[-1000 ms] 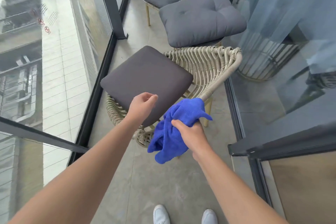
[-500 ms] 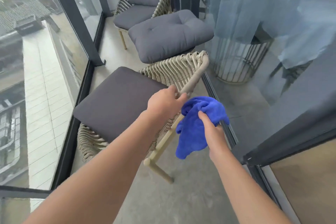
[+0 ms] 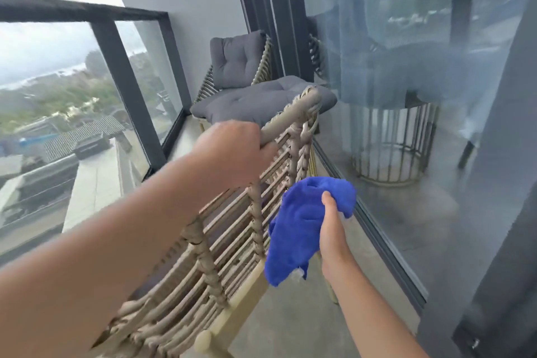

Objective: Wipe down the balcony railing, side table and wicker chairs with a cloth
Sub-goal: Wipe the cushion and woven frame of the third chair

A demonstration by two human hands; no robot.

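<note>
A beige wicker chair (image 3: 226,247) fills the middle of the head view, its back tilted up toward me. My left hand (image 3: 232,151) grips the top rail of that back. Just to the right of the chair, my right hand (image 3: 331,227) holds a bunched blue cloth (image 3: 302,221), which hangs beside the woven back; whether it touches the wicker I cannot tell. The black balcony railing (image 3: 81,13) with glass panels runs along the left. A second wicker chair (image 3: 235,67) with grey cushions stands at the far end.
A loose grey cushion (image 3: 261,102) lies on something hidden just behind the near chair. A sliding glass door (image 3: 406,96) lines the right side, reflecting a round wire-frame base. The bare concrete floor (image 3: 290,320) shows between the chair and the door track.
My left hand went from hovering over the seat to gripping the chair's back rail. The chair has tipped up and now hides its dark seat cushion. My view has lifted toward the railing.
</note>
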